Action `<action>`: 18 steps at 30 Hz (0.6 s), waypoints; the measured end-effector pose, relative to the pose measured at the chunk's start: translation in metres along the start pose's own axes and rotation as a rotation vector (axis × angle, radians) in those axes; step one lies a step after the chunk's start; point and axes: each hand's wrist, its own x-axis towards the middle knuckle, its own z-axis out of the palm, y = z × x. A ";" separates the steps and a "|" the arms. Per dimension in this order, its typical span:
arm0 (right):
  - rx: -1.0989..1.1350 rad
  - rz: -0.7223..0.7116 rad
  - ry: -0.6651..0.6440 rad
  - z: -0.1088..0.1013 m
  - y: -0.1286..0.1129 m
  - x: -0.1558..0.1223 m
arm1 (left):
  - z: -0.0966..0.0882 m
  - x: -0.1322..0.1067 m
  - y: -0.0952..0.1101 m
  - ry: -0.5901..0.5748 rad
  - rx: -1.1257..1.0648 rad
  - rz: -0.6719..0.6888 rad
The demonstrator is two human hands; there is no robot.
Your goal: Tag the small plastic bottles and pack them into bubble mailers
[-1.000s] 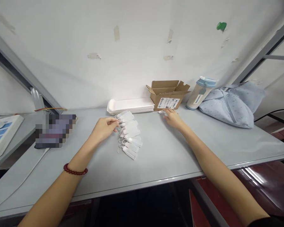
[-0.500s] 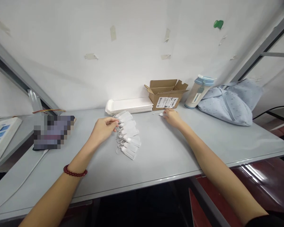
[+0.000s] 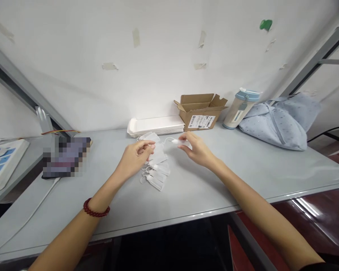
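A row of several small white tags with loops (image 3: 157, 170) lies on the grey table (image 3: 203, 188). My left hand (image 3: 135, 158) hovers over the upper end of the row, its fingers pinched on one of the tags. My right hand (image 3: 196, 150) is lifted just right of the row and pinches a small white tag (image 3: 178, 142) by its end, its thin loop curving toward my left hand.
At the back stand a stack of white trays (image 3: 155, 126), an open cardboard box (image 3: 201, 111), a bottle with a blue lid (image 3: 240, 109) and a light blue bag (image 3: 279, 122). A blurred dark object (image 3: 64, 156) and a white cable (image 3: 25, 218) lie to the left.
My right hand left the spot by the cardboard box and came back toward the row, carrying a white tag. My left hand shifted slightly right and lifted over the row.
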 end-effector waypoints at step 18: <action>-0.010 -0.198 0.048 0.017 -0.024 -0.009 | 0.009 -0.002 0.003 -0.090 -0.475 -0.170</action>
